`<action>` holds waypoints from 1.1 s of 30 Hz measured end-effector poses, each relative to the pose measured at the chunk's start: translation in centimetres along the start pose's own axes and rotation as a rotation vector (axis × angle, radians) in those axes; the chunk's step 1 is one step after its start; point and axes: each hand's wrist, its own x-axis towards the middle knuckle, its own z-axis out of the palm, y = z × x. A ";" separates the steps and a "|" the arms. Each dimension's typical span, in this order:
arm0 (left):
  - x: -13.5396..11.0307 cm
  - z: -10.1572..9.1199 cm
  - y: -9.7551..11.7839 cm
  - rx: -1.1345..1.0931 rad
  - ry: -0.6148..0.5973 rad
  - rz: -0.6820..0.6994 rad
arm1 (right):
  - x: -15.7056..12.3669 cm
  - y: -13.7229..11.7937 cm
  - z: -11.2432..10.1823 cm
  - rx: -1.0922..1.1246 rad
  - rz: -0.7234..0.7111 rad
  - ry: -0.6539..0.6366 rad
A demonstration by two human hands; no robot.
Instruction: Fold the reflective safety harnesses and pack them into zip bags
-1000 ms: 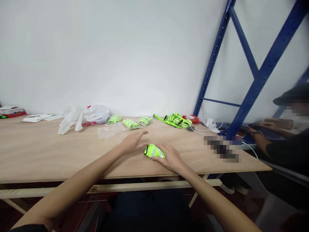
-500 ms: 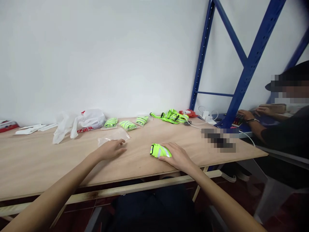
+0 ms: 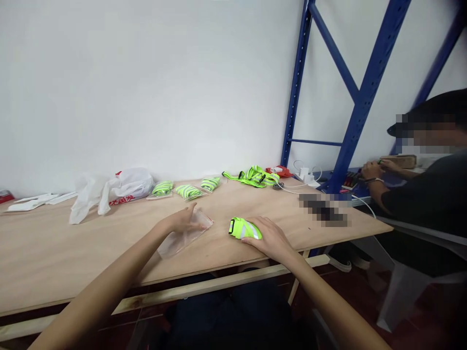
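Observation:
My right hand (image 3: 270,236) rests on a folded neon-yellow reflective band (image 3: 242,228) lying on the plywood table (image 3: 73,248), fingers curled over its right end. My left hand (image 3: 182,221) holds a clear plastic bag (image 3: 184,236) by its upper edge, just left of the band. The bag lies flat against the table. Three packed bands in bags (image 3: 186,190) lie in a row near the wall.
A white plastic shopping bag (image 3: 116,190) and white wrappers (image 3: 34,201) lie at the back left. A loose neon vest (image 3: 251,176), a red item and white chargers with cables (image 3: 306,177) sit at the back right. Blue shelving (image 3: 350,97) rises on the right, where another person sits.
My left hand went from the band to the clear bag farther back, took hold of it and drew it toward me beside the band. My right hand stayed on the band.

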 end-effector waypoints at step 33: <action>0.2 2.9 8.1 -0.152 -0.103 0.719 | -0.8 -0.7 -0.2 0.128 -0.100 0.041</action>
